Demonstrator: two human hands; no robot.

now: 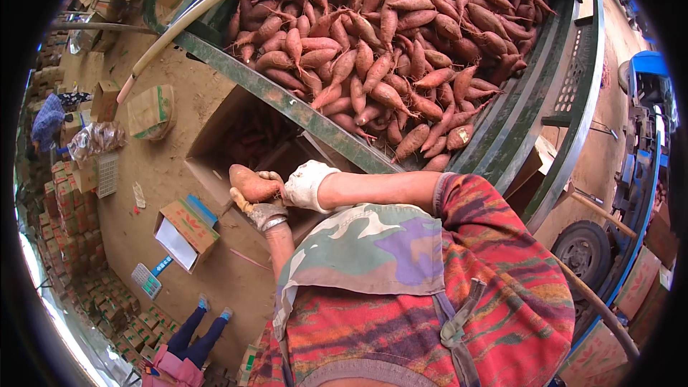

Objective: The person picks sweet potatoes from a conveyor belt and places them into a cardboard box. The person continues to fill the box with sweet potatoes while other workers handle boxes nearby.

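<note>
A large sweet potato (pixel 252 184) lies in my gloved left hand (pixel 260 209), its fingers and thumb around it. My right hand (pixel 309 185), in a white knit glove, is closed at the root's right end; its fingertips are partly hidden. Both hands are above the near side of an open cardboard box (pixel 212 134) with sweet potatoes in its shadowed inside. Beyond a green metal rail (pixel 301 110), a big heap of sweet potatoes (pixel 376 59) fills the truck bed.
A pale pole (pixel 201 8) slants over the rail at upper left. On the ground stand a printed carton (pixel 188 231), a scale display (pixel 146 281) and a taped carton (pixel 152 112). One person (pixel 183 357) is at lower left, another (pixel 48 121) at far left. A blue vehicle's wheel (pixel 582 252) shows right.
</note>
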